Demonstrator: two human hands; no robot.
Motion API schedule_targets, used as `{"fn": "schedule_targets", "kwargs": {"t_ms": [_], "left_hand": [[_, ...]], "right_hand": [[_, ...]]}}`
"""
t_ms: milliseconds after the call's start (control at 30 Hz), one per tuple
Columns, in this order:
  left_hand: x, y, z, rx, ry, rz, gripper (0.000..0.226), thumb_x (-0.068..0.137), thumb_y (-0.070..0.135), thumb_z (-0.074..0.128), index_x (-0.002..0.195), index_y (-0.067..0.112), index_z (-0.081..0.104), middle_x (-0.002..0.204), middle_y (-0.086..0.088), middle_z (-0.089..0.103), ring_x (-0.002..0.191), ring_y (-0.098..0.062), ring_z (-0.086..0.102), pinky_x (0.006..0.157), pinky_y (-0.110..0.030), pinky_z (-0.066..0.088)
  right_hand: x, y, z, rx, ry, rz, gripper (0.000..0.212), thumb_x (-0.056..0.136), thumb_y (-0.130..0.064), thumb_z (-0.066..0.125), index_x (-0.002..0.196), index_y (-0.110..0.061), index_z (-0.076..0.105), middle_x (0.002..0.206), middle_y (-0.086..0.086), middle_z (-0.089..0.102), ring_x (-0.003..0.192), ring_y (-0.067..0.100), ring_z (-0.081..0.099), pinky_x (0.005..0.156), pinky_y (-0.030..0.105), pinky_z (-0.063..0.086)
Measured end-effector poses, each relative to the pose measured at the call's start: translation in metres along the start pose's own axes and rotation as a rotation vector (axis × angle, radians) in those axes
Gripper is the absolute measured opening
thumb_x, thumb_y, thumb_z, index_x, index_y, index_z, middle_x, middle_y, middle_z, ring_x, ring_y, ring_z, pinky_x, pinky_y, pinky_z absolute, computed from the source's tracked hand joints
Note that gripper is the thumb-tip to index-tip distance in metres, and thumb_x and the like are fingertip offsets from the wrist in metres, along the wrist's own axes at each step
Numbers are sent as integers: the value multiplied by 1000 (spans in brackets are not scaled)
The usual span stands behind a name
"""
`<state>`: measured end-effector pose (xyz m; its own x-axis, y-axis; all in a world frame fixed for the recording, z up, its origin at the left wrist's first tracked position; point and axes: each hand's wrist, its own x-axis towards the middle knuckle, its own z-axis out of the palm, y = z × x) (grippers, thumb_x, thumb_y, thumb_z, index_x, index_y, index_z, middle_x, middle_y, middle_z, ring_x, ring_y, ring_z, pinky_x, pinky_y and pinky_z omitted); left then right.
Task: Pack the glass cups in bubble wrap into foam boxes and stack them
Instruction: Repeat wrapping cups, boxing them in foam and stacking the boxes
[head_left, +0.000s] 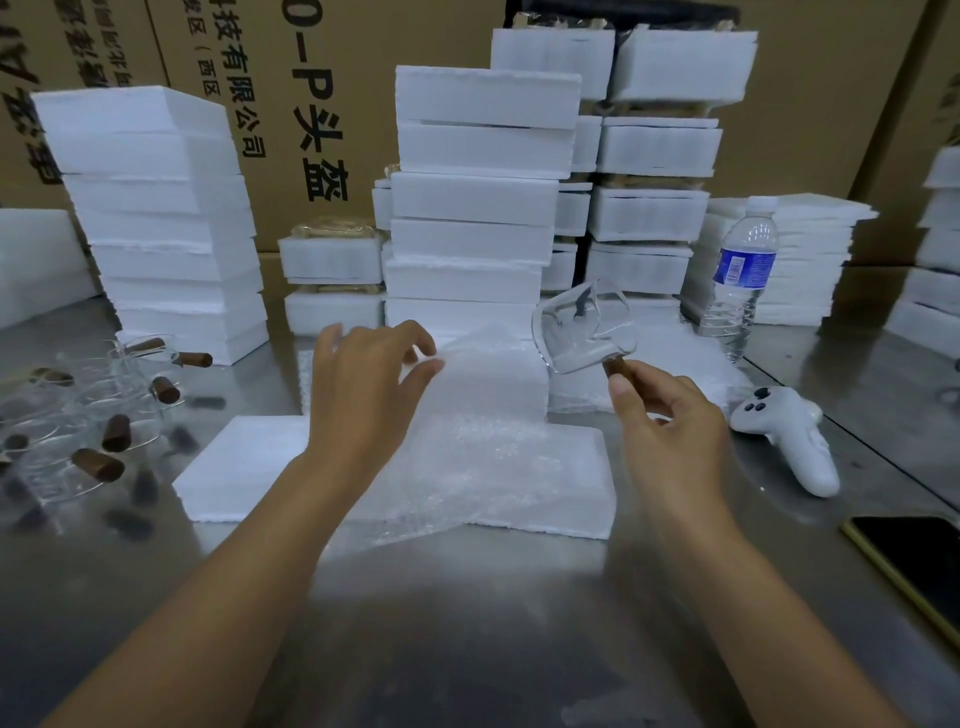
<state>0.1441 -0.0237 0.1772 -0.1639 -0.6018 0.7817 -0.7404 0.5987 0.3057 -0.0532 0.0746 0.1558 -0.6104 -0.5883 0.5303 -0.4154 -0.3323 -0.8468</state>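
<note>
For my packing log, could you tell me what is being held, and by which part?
Right hand: glass cup, held by its brown handle. Left hand: at the bubble wrap, hold unclear.

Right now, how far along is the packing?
Done: stacks of foam boxes stand at the back. In hand: the right hand pinches a glass cup by its brown handle beside the bubble wrap, whose raised edge the left hand reaches; its grip is unclear. Left: a cluster of unwrapped cups waits on the left, and this cup is neither wrapped nor boxed.
</note>
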Motion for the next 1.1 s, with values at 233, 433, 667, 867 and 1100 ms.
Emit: {"fn": "schedule_targets", "kwargs": {"t_ms": [233, 433, 667, 867, 1100], "left_hand": [[-12, -5, -18, -58, 7, -9, 11, 87, 24, 67, 94, 17, 72, 97, -4, 66, 94, -25, 59, 95, -47, 36], [-18, -9, -20, -165, -58, -82, 11, 89, 24, 63, 93, 19, 73, 90, -3, 63, 91, -24, 55, 91, -52, 41], [-22, -7, -19, -344, -70, -171, 3, 87, 29, 64, 86, 32, 65, 83, 12, 62, 92, -14, 56, 96, -42, 43], [-22, -12, -17, -463, -100, -295, 4, 87, 32, 65, 83, 34, 65, 90, 11, 67, 92, -4, 57, 79, -8, 36], [-20, -20, -20, -650, -119, -404, 11, 87, 33, 64, 80, 41, 64, 82, 25, 65, 79, 14, 57, 71, -4, 38]], "right_hand": [[0, -5, 0, 118, -84, 29, 25, 90, -21, 61, 87, -47, 60, 92, -22, 63, 82, -14, 58, 72, 0, 40], [-1, -8, 1, 243, -263, 104, 23, 90, -19, 58, 89, -41, 65, 84, -23, 70, 83, -9, 63, 76, 6, 47], [-5, -8, 5, 216, -350, 66, 26, 91, -15, 57, 87, -39, 67, 77, -18, 69, 75, -6, 62, 72, 7, 44], [-8, -7, 5, 150, -385, 58, 34, 91, -17, 59, 75, -45, 71, 85, -14, 71, 81, -4, 64, 77, 13, 46], [-5, 0, 2, -231, -176, -178, 17, 88, -16, 62, 99, -25, 71, 80, -12, 54, 79, -14, 50, 71, -1, 33]]}}
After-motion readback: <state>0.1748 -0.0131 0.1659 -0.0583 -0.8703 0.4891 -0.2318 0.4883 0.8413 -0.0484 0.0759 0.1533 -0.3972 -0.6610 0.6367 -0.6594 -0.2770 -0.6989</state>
